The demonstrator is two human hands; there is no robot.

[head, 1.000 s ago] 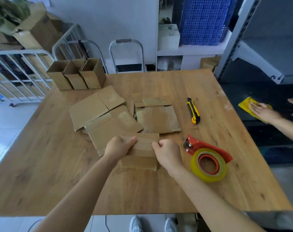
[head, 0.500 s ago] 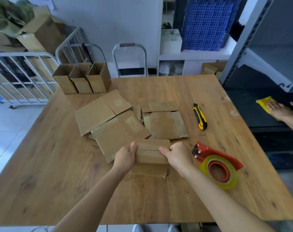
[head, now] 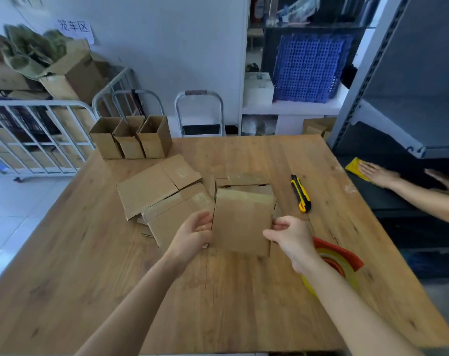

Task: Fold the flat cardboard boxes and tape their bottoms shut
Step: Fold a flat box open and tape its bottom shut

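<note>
Box (head: 242,222) sits btwn both hands, broad face up toward the person, long axis running away from them. L hand (head: 192,233) grips its left edge, R hand (head: 289,236) pinches its right edge. Tape dispenser (head: 339,263) lies just right of R hand, so R is nearer. Flat blanks (head: 161,199) lie beyond L hand.

Tape dispenser (head: 343,253), lower right: partly hidden behind right forearm (head: 328,286). Flat box (head: 246,179), centre: mostly covered by held box (head: 241,222). Second person's arm (head: 423,199): cut off at right edge.
</note>
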